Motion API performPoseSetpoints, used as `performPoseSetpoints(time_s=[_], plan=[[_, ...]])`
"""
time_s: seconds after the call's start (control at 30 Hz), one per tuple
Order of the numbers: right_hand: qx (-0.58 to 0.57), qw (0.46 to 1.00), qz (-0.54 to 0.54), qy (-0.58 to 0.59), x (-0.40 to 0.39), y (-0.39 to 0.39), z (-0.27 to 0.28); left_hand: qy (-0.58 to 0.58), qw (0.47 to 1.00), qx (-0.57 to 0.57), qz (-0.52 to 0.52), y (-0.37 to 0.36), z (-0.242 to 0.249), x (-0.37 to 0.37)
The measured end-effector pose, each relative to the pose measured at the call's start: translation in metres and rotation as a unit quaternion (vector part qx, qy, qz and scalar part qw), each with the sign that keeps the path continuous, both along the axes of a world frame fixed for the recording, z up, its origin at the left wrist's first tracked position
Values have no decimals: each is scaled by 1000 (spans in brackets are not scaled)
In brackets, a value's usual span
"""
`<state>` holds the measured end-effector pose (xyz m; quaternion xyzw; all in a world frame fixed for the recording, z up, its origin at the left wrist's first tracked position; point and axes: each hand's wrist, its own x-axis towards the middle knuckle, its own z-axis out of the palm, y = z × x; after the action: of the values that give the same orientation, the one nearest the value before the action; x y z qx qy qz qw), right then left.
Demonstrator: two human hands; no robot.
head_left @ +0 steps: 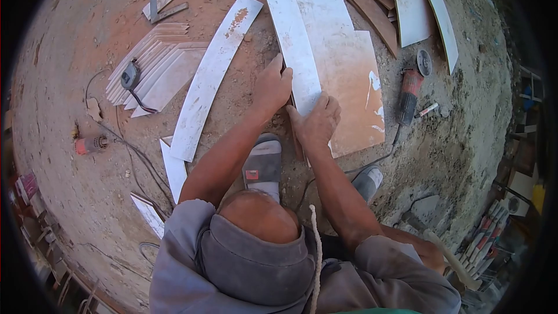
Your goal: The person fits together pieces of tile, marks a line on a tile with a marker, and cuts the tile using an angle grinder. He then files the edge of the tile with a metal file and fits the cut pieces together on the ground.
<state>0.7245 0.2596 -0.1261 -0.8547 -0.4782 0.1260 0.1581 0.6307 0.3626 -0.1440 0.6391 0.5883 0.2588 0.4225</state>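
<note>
A long white tile strip (pixel 293 46) lies over larger tile pieces (pixel 349 104) on the ground in front of me. My left hand (pixel 273 84) is closed around the strip's left edge, fingers curled against its side. Lower down, my right hand (pixel 318 119) grips the strip's near end, thumb on the left side and fingers bent over the top. The larger pieces beneath have white and brown faces, with white patches near the right edge. Another white strip (pixel 215 75) lies apart to the left.
An angle grinder (pixel 410 90) lies right, beside a white marker-like stick (pixel 427 110). Left are stacked cut tiles (pixel 168 70) with a dark corded device (pixel 131 75) on top, a metal square (pixel 154 0) and a red power tool (pixel 90 145). A hammer (pixel 447 250) lies lower right.
</note>
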Motion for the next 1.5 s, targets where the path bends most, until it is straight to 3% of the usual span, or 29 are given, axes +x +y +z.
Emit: performPoseSetpoints(time_s=[0.1,0.17,0.27,0.33,0.4,0.5,0.63,0.7,0.73,0.77,0.9,1.13,1.2,1.27,1.43,1.5], plan=[[1,1000,24,3,5,-8,2,23,999,33,11,3,-16,0],[41,997,63,20,14,-26,3,13,1000,-13,-24,12,11,-6],[-42,994,31,93,33,-67,17,4,999,34,24,40,-20,-12],[-93,991,20,90,32,-96,24,2,999,42,23,69,-27,-13],[-133,987,4,89,26,-116,26,-11,991,122,56,100,-38,-7],[-112,992,51,-3,13,-124,13,37,989,145,4,119,4,-2],[-93,995,46,3,9,-123,7,48,995,88,7,158,10,-5],[-111,993,33,38,11,-125,7,-206,973,97,29,163,-4,-3],[-100,994,34,36,11,-124,7,-208,972,109,28,174,-21,-8],[-100,994,42,27,11,-124,7,-178,981,73,6,192,-41,-17],[-99,994,46,28,10,-122,8,-135,991,-10,3,204,-37,-16],[-74,996,48,24,8,-123,7,-188,980,-21,63,204,-25,-8],[-80,995,44,32,7,-123,4,-123,991,-40,-15,208,-24,-7],[-93,994,39,39,7,-125,4,-117,991,-58,-2,200,0,-4],[-101,993,32,41,6,-125,5,-113,989,-86,31,203,-6,-3],[-95,994,38,35,7,-124,3,-3,997,61,37,203,-14,-2]])
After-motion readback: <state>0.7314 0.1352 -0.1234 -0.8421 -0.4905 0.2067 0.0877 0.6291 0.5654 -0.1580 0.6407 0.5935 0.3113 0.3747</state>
